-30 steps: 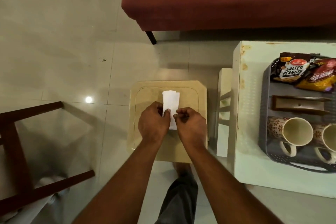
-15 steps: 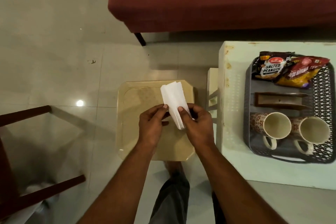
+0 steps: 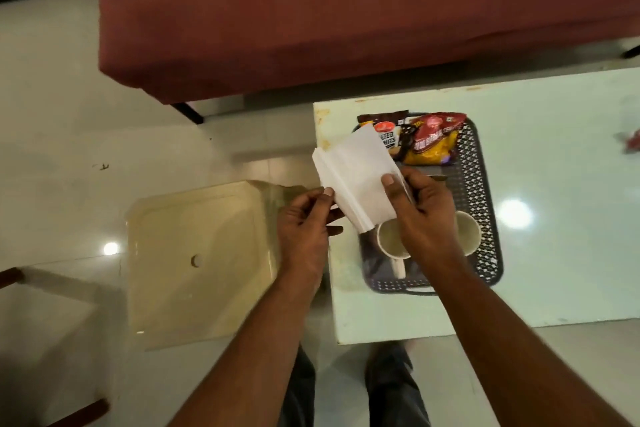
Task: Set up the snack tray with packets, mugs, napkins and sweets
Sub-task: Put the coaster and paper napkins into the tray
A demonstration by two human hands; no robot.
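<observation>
Sitting at far left on the pale tiled floor [image 3: 62, 121]: a dark wooden chair frame [image 3: 10, 276], only partly showing. Standing next, low and unoccupied: a cream plastic stool [image 3: 201, 260] with a small hole in its seat. Reaching over the stool's right edge: the left hand [image 3: 304, 232], fingers curled, pinching the left edge of a folded stack of white napkins [image 3: 356, 177] between thumb and fingertips. Hanging tilted in the air, the napkins, above the left rim of the tray and overlapping the peanut packet [image 3: 388, 139]. Gripping the stack's right side: the right hand [image 3: 422, 215], thumb pressed on top, fingers wrapped beneath. Resting on the pale green table [image 3: 561, 253]: a dark perforated tray [image 3: 485, 218], holding the peanut packet and a red-and-yellow snack packet [image 3: 433, 142] at the far end, plus two cream mugs [image 3: 391, 239] nearer, partly hidden under the right hand. Lying at far right on the table: a small red wrapper [image 3: 632, 142], blurred. Spanning the top: a maroon sofa [image 3: 346, 10].
</observation>
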